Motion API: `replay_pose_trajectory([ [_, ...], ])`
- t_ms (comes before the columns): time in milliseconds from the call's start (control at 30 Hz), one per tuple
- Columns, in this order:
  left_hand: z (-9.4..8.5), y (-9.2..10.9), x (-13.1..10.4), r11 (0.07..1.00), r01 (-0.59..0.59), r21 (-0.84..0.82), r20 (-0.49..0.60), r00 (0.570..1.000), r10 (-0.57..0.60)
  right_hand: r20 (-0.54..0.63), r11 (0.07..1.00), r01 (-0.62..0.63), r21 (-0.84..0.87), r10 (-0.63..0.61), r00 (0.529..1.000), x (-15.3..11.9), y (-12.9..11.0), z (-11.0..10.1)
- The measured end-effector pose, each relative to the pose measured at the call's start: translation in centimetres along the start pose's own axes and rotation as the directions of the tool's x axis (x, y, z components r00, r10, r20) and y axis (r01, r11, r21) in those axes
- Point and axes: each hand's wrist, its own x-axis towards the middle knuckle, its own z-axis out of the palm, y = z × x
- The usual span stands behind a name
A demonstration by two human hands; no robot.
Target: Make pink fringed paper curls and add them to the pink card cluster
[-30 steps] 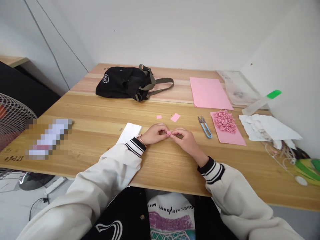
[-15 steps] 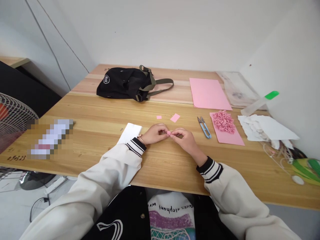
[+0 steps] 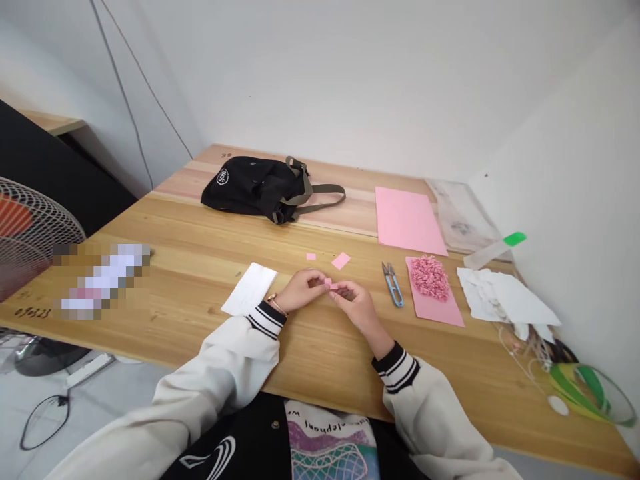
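Just above the table, my left hand (image 3: pixel 301 289) and my right hand (image 3: pixel 356 303) meet fingertip to fingertip. Between them is a small piece of pink paper (image 3: pixel 330 284), pinched by both hands; whether it is one folded piece or two is too small to tell. Beyond my fingers lie a small pink paper rectangle (image 3: pixel 311 257) and a larger pink paper rectangle (image 3: pixel 341 261). Blue-handled thread snips (image 3: pixel 393 285) rest to the right of my right hand. A folded white paper (image 3: pixel 249 288) lies by my left wrist.
A heap of pink twisted pieces (image 3: pixel 430 277) sits on a pink sheet at right. Farther back are a large pink sheet (image 3: pixel 410 220) and a black bag (image 3: pixel 255 187). White papers (image 3: pixel 520 297), cables and a green-yellow coil (image 3: pixel 585 390) lie far right; a fan (image 3: pixel 35 233) stands left.
My view has shifted, so the table things appear lower, with those at right also farther left. Both hands still pinch the pink paper, which now shows as two small bits at the fingertips.
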Motion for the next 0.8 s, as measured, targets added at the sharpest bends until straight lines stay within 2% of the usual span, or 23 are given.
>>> replay_pose_trajectory([
  [33, 0.4, 0.3, -0.1, 0.995, 0.058, -0.08, -0.052, 0.997, -0.062, -0.003, 0.999, -0.009, 0.048, 0.01, 1.0, 0.0, 0.0, -0.1],
  [100, 1.5, 0.9, -0.4, 0.952, 0.134, -0.276, -0.087, 0.983, -0.163, -0.016, 0.99, -0.023, 0.137, 0.026, 1.0, -0.1, -0.1, -0.3],
  [167, 2.6, 1.4, -0.7, 0.881, 0.14, -0.452, -0.119, 0.969, -0.215, -0.039, 0.979, -0.025, 0.202, 0.033, 0.999, -0.2, -0.4, -0.5],
  [300, 4.1, 1.9, -1.3, 0.788, 0.148, -0.598, -0.135, 0.95, -0.281, -0.113, 0.967, -0.019, 0.256, 0.049, 0.992, -0.7, -0.9, -0.7],
  [467, 4.2, 2.4, -2.1, 0.775, 0.197, -0.6, -0.059, 0.956, -0.289, -0.112, 0.975, -0.036, 0.22, 0.062, 0.992, -1.5, -1.6, -1.1],
  [567, 3.8, 2.8, -2.6, 0.828, 0.174, -0.533, -0.053, 0.97, -0.238, -0.047, 0.99, -0.067, 0.123, 0.073, 0.996, -1.6, -1.9, -1.6],
  [667, 3.6, 3.0, -2.7, 0.907, 0.142, -0.395, -0.086, 0.978, -0.191, 0.024, 0.998, -0.06, 0.028, 0.06, 0.998, -1.7, -2.0, -1.8],
  [800, 3.7, 2.9, -2.7, 0.943, 0.133, -0.306, -0.101, 0.98, -0.171, 0.027, 0.998, -0.045, -0.041, 0.046, 0.999, -1.7, -2.0, -1.8],
])
